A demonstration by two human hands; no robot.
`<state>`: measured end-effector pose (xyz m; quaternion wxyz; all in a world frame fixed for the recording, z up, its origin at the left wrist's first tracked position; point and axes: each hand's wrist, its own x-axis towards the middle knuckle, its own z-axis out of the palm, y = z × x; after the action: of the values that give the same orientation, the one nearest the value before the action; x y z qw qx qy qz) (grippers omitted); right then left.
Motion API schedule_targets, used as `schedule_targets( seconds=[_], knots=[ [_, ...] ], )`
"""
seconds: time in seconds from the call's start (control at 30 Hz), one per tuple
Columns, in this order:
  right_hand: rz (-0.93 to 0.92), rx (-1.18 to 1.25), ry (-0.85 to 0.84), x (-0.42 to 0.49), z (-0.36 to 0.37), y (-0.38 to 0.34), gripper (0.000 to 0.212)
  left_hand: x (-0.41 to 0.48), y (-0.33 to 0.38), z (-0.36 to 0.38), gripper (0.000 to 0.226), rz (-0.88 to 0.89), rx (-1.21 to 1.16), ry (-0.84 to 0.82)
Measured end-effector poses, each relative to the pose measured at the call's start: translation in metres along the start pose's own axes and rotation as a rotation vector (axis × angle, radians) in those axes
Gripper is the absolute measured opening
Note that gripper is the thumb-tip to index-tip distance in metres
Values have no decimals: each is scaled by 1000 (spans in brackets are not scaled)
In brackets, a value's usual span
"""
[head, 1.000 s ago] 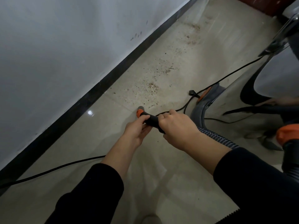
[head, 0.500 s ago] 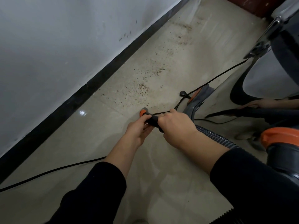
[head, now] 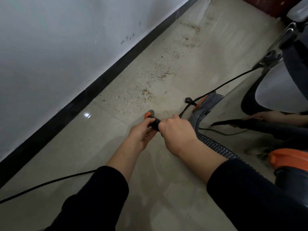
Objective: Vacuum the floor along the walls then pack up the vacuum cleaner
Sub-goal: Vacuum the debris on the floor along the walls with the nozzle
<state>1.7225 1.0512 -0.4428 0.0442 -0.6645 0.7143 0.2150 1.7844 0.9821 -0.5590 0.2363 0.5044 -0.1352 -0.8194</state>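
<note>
Low over the floor (head: 116, 155) beside the baseboard (head: 70, 112), I am watching both hands gripping the hose end (head: 154, 121). The left hand (head: 141, 133) is pinching the black tube just behind its orange tip, thumb on top. The right hand (head: 176, 130) is curling its fingers round the tube just behind that, and the two hands are nearly touching. I cannot tell whether the tip is touching the tiles. The ribbed hose (head: 215, 145) is running back from under the right wrist toward an orange collar (head: 288, 158) at the right edge. Brown crumbs (head: 146, 95) are lying scattered just beyond the tip. A black cord (head: 50, 181) is trailing across the floor under the left forearm, and the shiny drum (head: 233, 114) is standing to the right, mirroring the hands.
</note>
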Motion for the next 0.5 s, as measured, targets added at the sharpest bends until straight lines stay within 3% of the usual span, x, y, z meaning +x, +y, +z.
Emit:
schedule_targets(
  seconds=[0.5],
  knots=[
    [56,-18,-76,14,-2,23,32,15,2,33,37,-93,115,-62]
  ],
)
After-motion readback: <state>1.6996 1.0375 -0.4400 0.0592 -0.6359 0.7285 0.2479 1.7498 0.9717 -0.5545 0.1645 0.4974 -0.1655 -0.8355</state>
